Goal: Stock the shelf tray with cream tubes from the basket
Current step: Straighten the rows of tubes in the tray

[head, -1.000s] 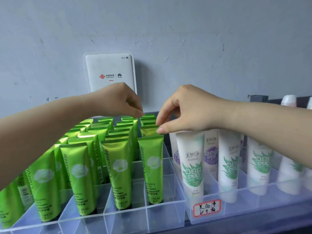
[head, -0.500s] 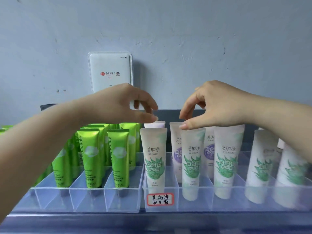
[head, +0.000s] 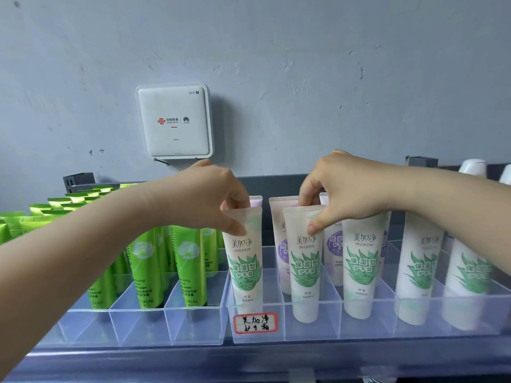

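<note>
Two tube (head: 245, 261) tops behind fingers (head: 235, 225)

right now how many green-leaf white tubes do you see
5 along the tray: first tube pinched by left hand, second tube by right hand, three tubes rightward. More may hide behind.

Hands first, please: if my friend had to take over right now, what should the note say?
Left hand pinches the top of the front-left white aloe tube, standing in the labelled clear tray.
Right hand pinches the next white aloe tube beside it.
Done: the front row holds white tubes; purple-print ones stand behind.
Left: settle both tubes, let go. The basket is out of view.
</note>
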{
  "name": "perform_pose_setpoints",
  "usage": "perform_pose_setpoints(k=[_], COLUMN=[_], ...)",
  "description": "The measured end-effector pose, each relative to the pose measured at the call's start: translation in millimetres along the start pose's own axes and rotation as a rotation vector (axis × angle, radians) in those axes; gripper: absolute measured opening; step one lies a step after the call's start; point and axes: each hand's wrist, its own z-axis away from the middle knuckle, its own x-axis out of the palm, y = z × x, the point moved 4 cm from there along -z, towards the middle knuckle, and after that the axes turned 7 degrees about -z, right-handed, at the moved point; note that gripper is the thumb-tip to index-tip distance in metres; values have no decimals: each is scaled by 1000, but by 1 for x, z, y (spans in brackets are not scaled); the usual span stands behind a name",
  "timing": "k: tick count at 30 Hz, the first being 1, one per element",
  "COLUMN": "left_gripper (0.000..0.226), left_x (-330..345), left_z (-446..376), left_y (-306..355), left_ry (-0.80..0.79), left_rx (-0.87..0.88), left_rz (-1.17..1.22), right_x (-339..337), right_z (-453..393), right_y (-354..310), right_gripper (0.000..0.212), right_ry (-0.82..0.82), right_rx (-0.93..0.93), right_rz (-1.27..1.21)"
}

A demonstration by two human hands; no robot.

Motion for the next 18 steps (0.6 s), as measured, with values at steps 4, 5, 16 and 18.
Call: perform_pose_setpoints(k=[4,5,16,18], left_gripper=[29,29,17,16], left_x=[-4,-4,6,7], left_z=[-5,-7,-16,-16], left_y=[-2,-3,-8,-8], left_ry=[28,28,-43,-50], left_rx=[26,29,44,57], left_rz=[-41,-47,19,35], right_x=[2,3,12,13], right_z=[-5,-6,-8,-7], right_y=[0,0,7,8], right_gripper=[26,25,25,24], right_ry=[60,79,105,95], right_rx=[-8,-7,33,37], right_rz=[-102,-139,-203,-213])
